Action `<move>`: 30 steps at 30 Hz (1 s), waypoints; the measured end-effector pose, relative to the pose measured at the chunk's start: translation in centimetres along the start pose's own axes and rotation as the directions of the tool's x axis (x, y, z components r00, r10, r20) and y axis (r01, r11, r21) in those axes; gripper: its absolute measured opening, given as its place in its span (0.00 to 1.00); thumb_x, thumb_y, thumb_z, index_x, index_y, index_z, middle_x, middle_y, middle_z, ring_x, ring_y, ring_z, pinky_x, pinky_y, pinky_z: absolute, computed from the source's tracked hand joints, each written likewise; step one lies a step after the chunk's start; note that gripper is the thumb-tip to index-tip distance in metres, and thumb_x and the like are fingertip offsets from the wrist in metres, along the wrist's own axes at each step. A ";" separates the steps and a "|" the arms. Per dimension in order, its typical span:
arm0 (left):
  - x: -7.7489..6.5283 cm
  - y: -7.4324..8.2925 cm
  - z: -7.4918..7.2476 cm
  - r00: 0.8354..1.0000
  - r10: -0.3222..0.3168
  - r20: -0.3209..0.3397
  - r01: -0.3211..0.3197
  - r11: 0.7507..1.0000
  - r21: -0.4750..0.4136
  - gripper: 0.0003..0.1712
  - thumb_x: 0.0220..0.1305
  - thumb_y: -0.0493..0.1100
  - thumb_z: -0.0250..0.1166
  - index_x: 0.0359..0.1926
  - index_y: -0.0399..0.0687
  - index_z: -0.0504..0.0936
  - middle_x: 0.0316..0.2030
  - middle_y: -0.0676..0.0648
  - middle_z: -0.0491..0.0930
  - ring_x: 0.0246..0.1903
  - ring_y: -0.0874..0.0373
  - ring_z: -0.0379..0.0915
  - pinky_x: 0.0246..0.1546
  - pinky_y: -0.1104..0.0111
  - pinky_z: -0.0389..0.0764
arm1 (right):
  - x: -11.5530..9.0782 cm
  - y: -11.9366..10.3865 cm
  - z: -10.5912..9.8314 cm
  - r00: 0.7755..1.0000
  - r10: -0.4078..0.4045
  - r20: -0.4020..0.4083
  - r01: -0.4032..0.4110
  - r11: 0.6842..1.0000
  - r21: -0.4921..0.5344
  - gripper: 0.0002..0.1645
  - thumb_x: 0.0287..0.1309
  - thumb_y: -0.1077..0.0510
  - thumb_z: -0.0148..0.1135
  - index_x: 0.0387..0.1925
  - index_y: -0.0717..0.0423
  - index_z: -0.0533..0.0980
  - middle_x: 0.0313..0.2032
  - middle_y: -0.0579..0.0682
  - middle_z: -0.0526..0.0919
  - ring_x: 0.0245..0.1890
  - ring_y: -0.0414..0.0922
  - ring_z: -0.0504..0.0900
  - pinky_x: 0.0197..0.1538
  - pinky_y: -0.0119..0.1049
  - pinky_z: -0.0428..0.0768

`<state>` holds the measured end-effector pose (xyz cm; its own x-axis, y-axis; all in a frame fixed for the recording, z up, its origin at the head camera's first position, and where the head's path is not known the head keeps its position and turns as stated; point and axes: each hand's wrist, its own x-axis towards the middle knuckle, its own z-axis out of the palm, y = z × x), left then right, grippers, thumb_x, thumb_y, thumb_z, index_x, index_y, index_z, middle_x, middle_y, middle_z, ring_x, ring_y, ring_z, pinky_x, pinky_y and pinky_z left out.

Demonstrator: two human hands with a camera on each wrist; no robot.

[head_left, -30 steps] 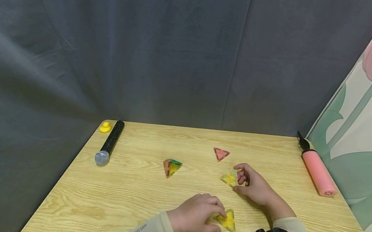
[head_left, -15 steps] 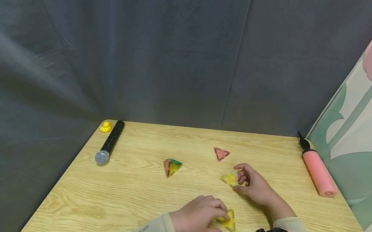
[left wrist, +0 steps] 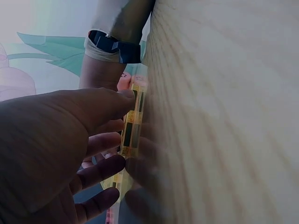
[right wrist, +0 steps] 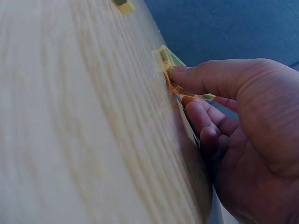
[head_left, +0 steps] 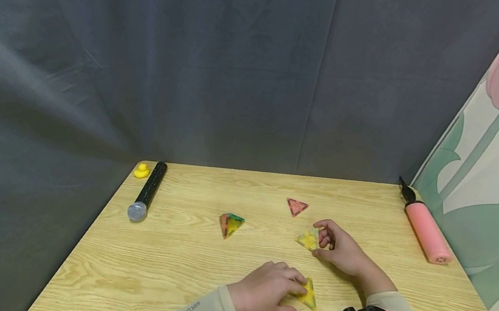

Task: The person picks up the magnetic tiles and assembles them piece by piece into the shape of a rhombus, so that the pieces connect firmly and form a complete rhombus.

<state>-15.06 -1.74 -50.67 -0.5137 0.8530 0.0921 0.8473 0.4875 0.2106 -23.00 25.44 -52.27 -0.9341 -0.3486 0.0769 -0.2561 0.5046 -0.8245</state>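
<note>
Two yellow translucent triangular magnetic tiles are at my hands on the wooden table. Low in the head view, my left hand (head_left: 267, 292) has its fingertips on the nearer yellow tile (head_left: 310, 297), with the thumb apart from it. That tile's edge (left wrist: 127, 133) shows low along the tabletop in the left wrist view. Farther right, my right hand (head_left: 341, 249) holds the other yellow tile (head_left: 307, 239) at its side between thumb and index finger. The right wrist view has the thumb (right wrist: 201, 77) against this tile's edge, remaining fingers curled below.
A small joined piece of coloured tiles (head_left: 231, 225) stands left of the hands, and a pink triangular tile (head_left: 297, 207) lies behind. Along the left edge are a black microphone (head_left: 149, 187) and a yellow rubber duck (head_left: 141, 170). A pink hand pump (head_left: 429, 231) lies at the right edge.
My left hand has shifted slightly right, and the nearer yellow tile under its fingertips has moved a little away from me. My right hand and its tile stay in place.
</note>
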 end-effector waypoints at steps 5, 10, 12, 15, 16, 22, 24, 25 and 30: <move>0.0 -0.3 -0.1 1.000 -0.014 -0.014 0.014 1.000 0.016 0.26 0.69 0.63 0.69 0.64 0.66 0.84 0.66 0.65 0.74 0.61 0.67 0.70 0.56 0.72 0.72 | 0.2 0.2 0.0 1.000 0.009 0.004 -0.009 1.000 -0.007 0.38 0.57 0.65 0.78 0.66 0.60 0.69 0.41 0.55 0.75 0.38 0.48 0.76 0.37 0.33 0.74; 0.0 -0.7 -0.2 0.999 -0.030 -0.022 0.030 1.000 0.007 0.25 0.69 0.62 0.69 0.64 0.64 0.84 0.66 0.63 0.75 0.61 0.66 0.70 0.56 0.70 0.73 | 0.3 0.5 0.1 1.000 -0.001 0.007 0.001 1.000 -0.010 0.38 0.57 0.66 0.78 0.66 0.60 0.69 0.40 0.55 0.75 0.38 0.48 0.76 0.37 0.33 0.75; -0.1 -0.8 -0.2 0.999 -0.040 -0.028 0.040 0.999 0.006 0.25 0.69 0.61 0.69 0.64 0.65 0.84 0.66 0.63 0.75 0.61 0.66 0.71 0.56 0.69 0.73 | 0.3 0.6 0.1 1.000 -0.003 0.008 0.004 1.000 -0.010 0.37 0.58 0.65 0.78 0.66 0.60 0.69 0.40 0.54 0.75 0.38 0.47 0.77 0.37 0.33 0.75; -0.1 -1.0 -0.3 0.998 -0.057 -0.037 0.058 0.998 0.013 0.25 0.69 0.61 0.69 0.63 0.65 0.84 0.65 0.63 0.76 0.61 0.65 0.71 0.58 0.68 0.73 | 0.3 0.6 0.1 1.000 -0.006 0.008 0.006 1.000 -0.010 0.36 0.60 0.65 0.76 0.66 0.59 0.70 0.40 0.54 0.76 0.38 0.47 0.77 0.37 0.33 0.75; -0.1 -1.1 -0.3 0.997 -0.065 -0.041 0.065 0.998 0.015 0.25 0.69 0.61 0.69 0.63 0.65 0.84 0.65 0.63 0.76 0.61 0.65 0.71 0.58 0.68 0.73 | 0.3 0.6 0.1 1.000 -0.006 0.008 0.006 1.000 -0.008 0.35 0.60 0.65 0.76 0.66 0.59 0.70 0.40 0.54 0.76 0.38 0.47 0.77 0.38 0.33 0.76; -0.1 -1.8 -0.3 0.993 -0.108 -0.045 0.108 0.994 0.000 0.26 0.69 0.61 0.69 0.65 0.62 0.84 0.65 0.60 0.75 0.60 0.64 0.71 0.58 0.66 0.74 | 0.2 0.6 0.1 1.000 0.013 0.006 -0.013 1.000 0.018 0.32 0.64 0.66 0.73 0.65 0.59 0.70 0.41 0.54 0.76 0.38 0.48 0.77 0.38 0.33 0.77; -0.1 -1.9 -0.3 0.992 -0.118 -0.044 0.118 0.993 -0.003 0.27 0.69 0.61 0.69 0.65 0.62 0.83 0.65 0.59 0.75 0.60 0.63 0.71 0.57 0.65 0.74 | 0.2 0.6 0.1 1.000 0.019 0.007 -0.019 0.999 0.032 0.30 0.65 0.65 0.72 0.65 0.59 0.70 0.41 0.55 0.76 0.38 0.48 0.77 0.38 0.33 0.77; -0.1 -2.0 -0.3 0.991 -0.123 -0.044 0.123 0.992 -0.002 0.27 0.69 0.61 0.69 0.66 0.62 0.83 0.65 0.59 0.75 0.60 0.63 0.71 0.57 0.65 0.74 | 0.2 0.7 0.1 1.000 0.021 0.007 -0.022 0.999 0.038 0.30 0.65 0.65 0.71 0.65 0.59 0.70 0.41 0.55 0.76 0.38 0.48 0.77 0.38 0.33 0.77; -0.2 -2.5 -0.4 0.989 -0.141 -0.034 0.141 0.990 0.002 0.28 0.70 0.61 0.69 0.67 0.61 0.82 0.65 0.59 0.74 0.61 0.62 0.70 0.60 0.63 0.75 | 0.1 0.6 0.1 1.000 0.024 0.002 -0.024 0.998 0.056 0.28 0.65 0.67 0.70 0.64 0.60 0.71 0.41 0.55 0.77 0.38 0.48 0.77 0.39 0.33 0.78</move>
<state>-17.15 -3.17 -50.82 -0.6325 0.7688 0.0944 0.7665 0.6036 0.2196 -23.28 25.65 -52.79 -0.9395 -0.3378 0.0562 -0.2194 0.4676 -0.8563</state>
